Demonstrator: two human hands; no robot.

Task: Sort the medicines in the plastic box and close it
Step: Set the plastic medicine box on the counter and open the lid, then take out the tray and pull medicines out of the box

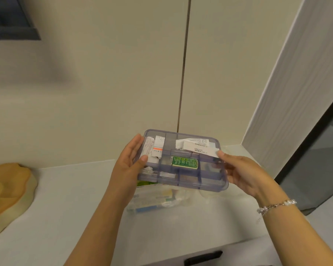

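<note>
A translucent bluish plastic tray (183, 182) with divided compartments is held in the air above the counter. My left hand (132, 162) grips its left side and my right hand (244, 173) grips its right side. Inside it lie white paper medicine packets (195, 145), a packet with an orange stripe (157, 149) and a small green pack (185, 162). Beneath the tray stands a clear plastic box (156, 201) with more medicine packs inside, partly hidden by the tray.
The white countertop (75, 198) carries a wavy wooden board (8, 191) at the left. Beige cabinet doors (104, 83) rise behind. A white panel and dark glass door (311, 150) stand at the right. A dark handle (203, 256) shows at the counter's front.
</note>
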